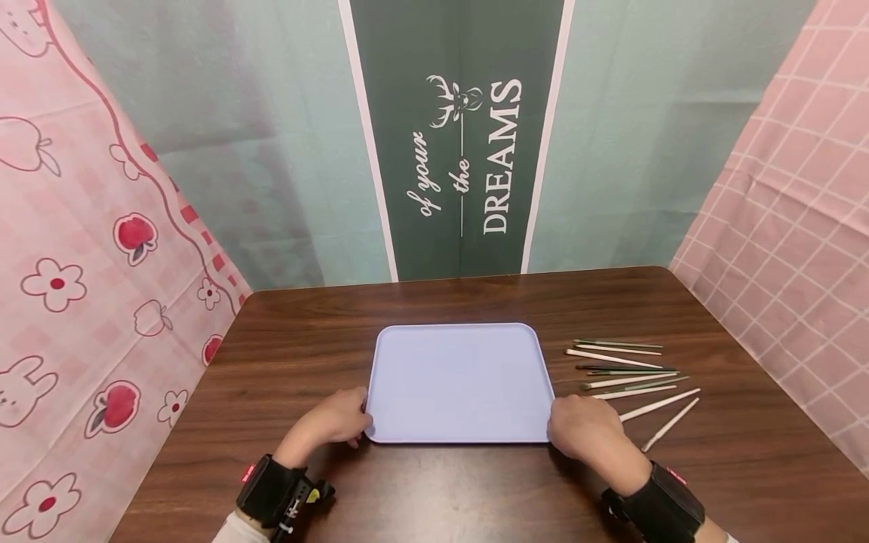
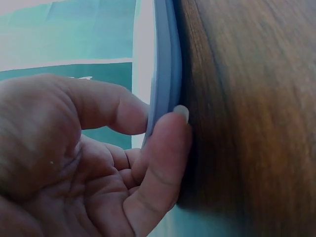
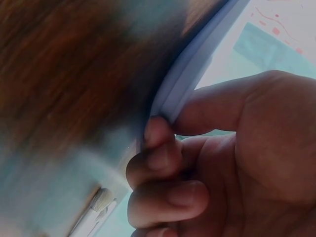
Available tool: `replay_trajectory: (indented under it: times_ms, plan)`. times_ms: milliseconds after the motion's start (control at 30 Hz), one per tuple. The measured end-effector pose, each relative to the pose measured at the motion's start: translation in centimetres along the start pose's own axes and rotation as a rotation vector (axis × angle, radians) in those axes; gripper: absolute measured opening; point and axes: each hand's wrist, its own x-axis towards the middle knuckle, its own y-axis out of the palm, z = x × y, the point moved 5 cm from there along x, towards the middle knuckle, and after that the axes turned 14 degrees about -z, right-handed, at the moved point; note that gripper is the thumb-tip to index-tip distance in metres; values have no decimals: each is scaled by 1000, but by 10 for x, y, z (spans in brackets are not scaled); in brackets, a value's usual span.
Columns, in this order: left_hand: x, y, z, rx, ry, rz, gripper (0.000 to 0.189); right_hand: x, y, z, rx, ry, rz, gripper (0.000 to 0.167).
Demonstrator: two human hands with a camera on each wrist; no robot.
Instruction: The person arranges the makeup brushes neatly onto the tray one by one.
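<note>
A pale lavender rectangular tray (image 1: 462, 385) with a low raised rim lies on the brown wooden table. My left hand (image 1: 342, 416) grips its left edge near the front corner. In the left wrist view, the left thumb and a fingertip (image 2: 168, 140) pinch the tray's rim (image 2: 165, 59). On the opposite side, my right hand (image 1: 587, 428) holds the right edge near its front corner. The right wrist view shows the thumb (image 3: 212, 111) against the rim (image 3: 190, 66), with the other fingers curled at its underside.
Several slim brushes (image 1: 652, 407) with white, green or dark handles lie spread on the table (image 1: 299, 339), right of the tray and beside my right hand. Behind the table hangs a green curtain (image 1: 285, 151). Pink patterned cloths (image 1: 801, 226) flank both sides.
</note>
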Motion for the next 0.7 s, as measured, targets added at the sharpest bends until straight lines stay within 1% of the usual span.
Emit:
replay_trajectory:
  times_ms: [267, 700]
  plan:
    - [-2, 0, -1, -9, 15, -5, 8, 0, 0, -2, -13, -9, 10, 18]
    - [1, 2, -1, -2, 26, 21, 10, 2, -1, -4, -4, -15, 17, 18]
